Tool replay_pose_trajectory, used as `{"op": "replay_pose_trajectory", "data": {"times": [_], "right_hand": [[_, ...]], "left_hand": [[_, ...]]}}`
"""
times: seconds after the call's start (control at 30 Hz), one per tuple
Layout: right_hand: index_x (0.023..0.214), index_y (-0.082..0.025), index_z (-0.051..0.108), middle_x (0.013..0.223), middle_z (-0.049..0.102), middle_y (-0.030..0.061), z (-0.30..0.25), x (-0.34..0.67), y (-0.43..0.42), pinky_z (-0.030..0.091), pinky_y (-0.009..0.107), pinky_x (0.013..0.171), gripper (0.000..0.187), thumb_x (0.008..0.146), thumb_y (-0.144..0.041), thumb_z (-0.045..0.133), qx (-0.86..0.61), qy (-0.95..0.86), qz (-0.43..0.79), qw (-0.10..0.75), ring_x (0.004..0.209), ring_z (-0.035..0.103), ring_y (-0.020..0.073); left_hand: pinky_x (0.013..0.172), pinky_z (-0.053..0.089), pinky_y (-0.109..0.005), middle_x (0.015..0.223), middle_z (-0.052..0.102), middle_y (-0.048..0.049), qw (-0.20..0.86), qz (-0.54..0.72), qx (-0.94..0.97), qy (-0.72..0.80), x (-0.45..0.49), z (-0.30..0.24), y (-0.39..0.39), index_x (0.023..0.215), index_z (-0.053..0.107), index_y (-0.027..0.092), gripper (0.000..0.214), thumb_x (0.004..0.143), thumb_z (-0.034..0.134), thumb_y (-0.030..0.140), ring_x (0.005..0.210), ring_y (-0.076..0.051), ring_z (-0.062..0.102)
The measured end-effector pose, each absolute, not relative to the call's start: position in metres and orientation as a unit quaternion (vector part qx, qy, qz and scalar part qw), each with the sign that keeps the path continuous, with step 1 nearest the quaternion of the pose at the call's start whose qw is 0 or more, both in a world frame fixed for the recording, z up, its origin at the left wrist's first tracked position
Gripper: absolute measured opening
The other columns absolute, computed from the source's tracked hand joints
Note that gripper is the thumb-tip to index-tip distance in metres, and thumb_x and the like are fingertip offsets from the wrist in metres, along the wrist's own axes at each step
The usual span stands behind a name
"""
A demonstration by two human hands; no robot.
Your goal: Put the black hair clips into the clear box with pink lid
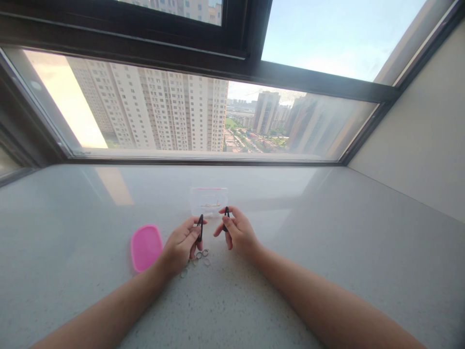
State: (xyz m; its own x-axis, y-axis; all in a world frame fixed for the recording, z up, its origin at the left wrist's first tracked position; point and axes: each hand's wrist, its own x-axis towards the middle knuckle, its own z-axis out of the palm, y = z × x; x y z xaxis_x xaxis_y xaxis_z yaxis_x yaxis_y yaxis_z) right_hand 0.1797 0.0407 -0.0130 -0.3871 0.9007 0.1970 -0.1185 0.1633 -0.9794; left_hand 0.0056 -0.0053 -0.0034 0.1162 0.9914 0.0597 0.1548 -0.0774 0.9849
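Note:
My left hand (181,242) pinches a black snap hair clip (200,227) between thumb and fingers, held upright. A second black snap hair clip (226,213) is gripped the same way by my right hand (240,231), a short gap to the right. Below my left hand, several small rings (206,252) lie loosely on the pale speckled surface, some partly hidden by its fingers. Just beyond both hands lies a clear zip bag (209,195) with a small thin gold-coloured item inside, too small to name.
A pink plastic lid or shallow tray (146,247) sits left of my left hand, partly behind the forearm. The speckled white sill (327,232) runs back to a dark window frame (203,162), with a white wall (421,131) on the right.

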Motion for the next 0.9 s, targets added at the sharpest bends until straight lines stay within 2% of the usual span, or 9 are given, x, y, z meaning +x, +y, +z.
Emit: {"op": "replay_pose_trajectory", "data": {"times": [0.2, 0.33, 0.47, 0.63, 0.77, 0.9], "right_hand": [[0.109, -0.019, 0.04, 0.07, 0.065, -0.0002, -0.015, 0.181, 0.042, 0.026, 0.015, 0.027, 0.035, 0.087, -0.046, 0.044, -0.297, -0.6, 0.594, 0.445, 0.031, 0.048, 0.0072], [0.119, -0.018, 0.04, 0.077, 0.064, 0.0017, -0.014, 0.183, 0.037, 0.033, 0.016, 0.031, 0.038, 0.088, -0.041, 0.042, -0.29, -0.619, 0.573, 0.452, 0.037, 0.052, 0.0072], [0.133, -0.023, 0.031, 0.085, 0.062, 0.003, -0.014, 0.182, 0.032, 0.038, 0.016, 0.035, 0.044, 0.092, -0.036, 0.038, -0.284, -0.654, 0.526, 0.464, 0.041, 0.053, 0.0063], [0.138, -0.028, 0.022, 0.084, 0.06, 0.0011, -0.016, 0.18, 0.031, 0.04, 0.017, 0.037, 0.047, 0.094, -0.033, 0.035, -0.296, -0.678, 0.465, 0.486, 0.043, 0.053, 0.0059], [0.14, -0.029, 0.019, 0.084, 0.059, 0.0006, -0.019, 0.179, 0.033, 0.041, 0.017, 0.038, 0.049, 0.093, -0.029, 0.035, -0.295, -0.682, 0.461, 0.485, 0.044, 0.054, 0.0062], [0.143, -0.032, 0.01, 0.092, 0.059, 0.0026, -0.019, 0.179, 0.032, 0.043, 0.017, 0.04, 0.06, 0.091, -0.022, 0.038, -0.264, -0.69, 0.486, 0.467, 0.047, 0.055, 0.006]], "left_hand": [[0.038, 0.029, -0.015, 0.057, 0.059, 0.0037, 0.474, 0.451, 0.582, 0.482, 0.005, -0.006, -0.004, 0.111, 0.051, 0.017, 0.029, 0.091, 0.04, 0.034, 0.035, -0.005, 0.04], [0.037, 0.028, -0.014, 0.058, 0.06, 0.0035, 0.47, 0.453, 0.582, 0.485, 0.006, -0.005, -0.005, 0.11, 0.05, 0.017, 0.028, 0.091, 0.04, 0.035, 0.035, -0.005, 0.04], [0.038, 0.03, -0.015, 0.06, 0.06, 0.0038, 0.444, 0.46, 0.591, 0.492, 0.008, -0.001, -0.007, 0.106, 0.049, 0.018, 0.024, 0.091, 0.041, 0.035, 0.036, -0.006, 0.041], [0.042, 0.035, -0.017, 0.066, 0.062, 0.0016, 0.394, 0.48, 0.606, 0.497, 0.006, 0.0, -0.007, 0.099, 0.048, 0.02, 0.018, 0.091, 0.043, 0.034, 0.047, -0.01, 0.051], [0.042, 0.035, -0.017, 0.069, 0.062, 0.001, 0.371, 0.484, 0.615, 0.5, 0.005, -0.002, -0.006, 0.107, 0.045, 0.02, 0.021, 0.091, 0.041, 0.033, 0.049, -0.01, 0.051], [0.048, 0.041, -0.02, 0.075, 0.06, 0.0013, 0.352, 0.474, 0.642, 0.488, 0.007, -0.004, -0.006, 0.118, 0.041, 0.021, 0.028, 0.091, 0.039, 0.027, 0.049, -0.01, 0.051]]}}
